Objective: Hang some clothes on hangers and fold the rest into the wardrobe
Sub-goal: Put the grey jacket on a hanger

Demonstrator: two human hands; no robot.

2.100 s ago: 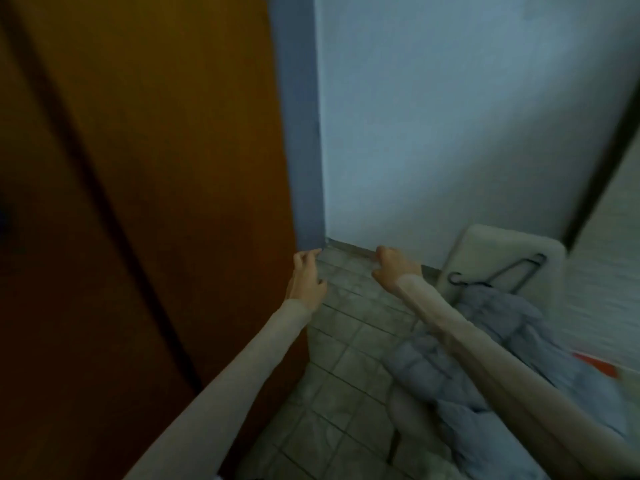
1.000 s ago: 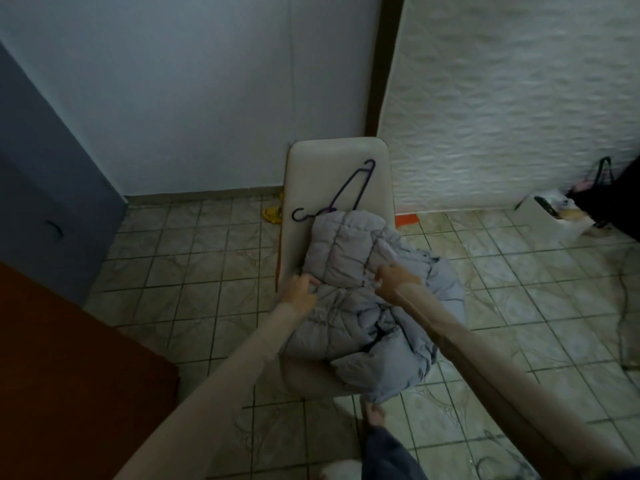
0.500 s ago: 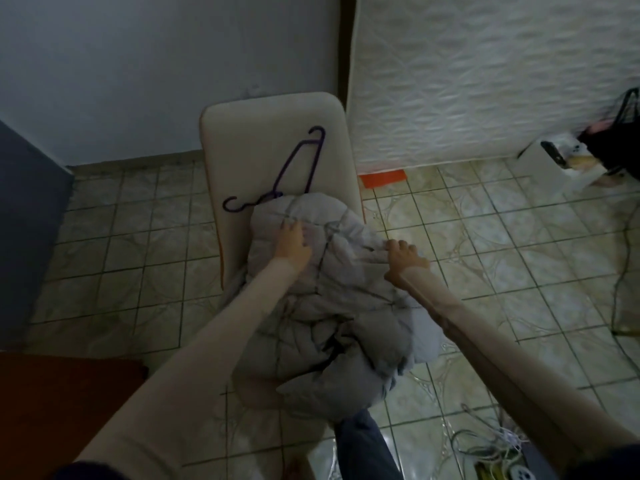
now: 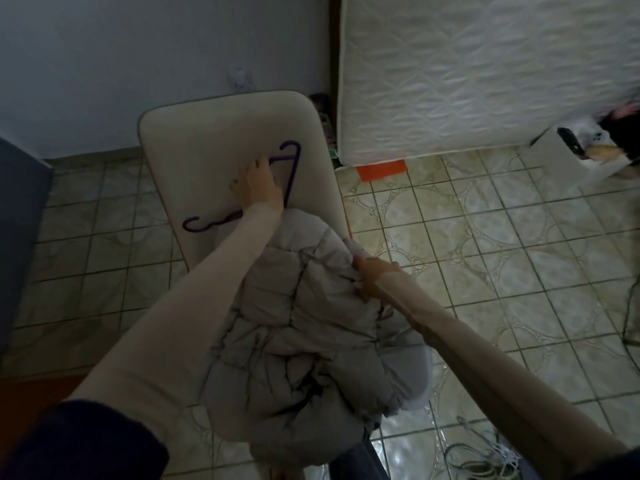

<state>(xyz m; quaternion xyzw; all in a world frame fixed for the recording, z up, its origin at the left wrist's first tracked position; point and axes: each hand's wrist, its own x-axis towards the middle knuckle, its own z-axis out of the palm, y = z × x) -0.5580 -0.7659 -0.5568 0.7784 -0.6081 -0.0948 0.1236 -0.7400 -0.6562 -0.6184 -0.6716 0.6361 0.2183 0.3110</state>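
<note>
Left hand (image 4: pixel 258 183) has moved onto hanger (image 4: pixel 242 192) — seemingly open; right hand (image 4: pixel 372 277) grips jacket (image 4: pixel 304 327)

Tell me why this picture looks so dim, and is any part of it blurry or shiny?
Head view: the room is dimly lit and bluish, so the grey puffer jacket looks flat; the glossy floor tiles show glare at the bottom; the box of items at the right edge is smeared; the purple hanger and the left hand stay fairly sharp; the wide lens bends the edges.
</note>
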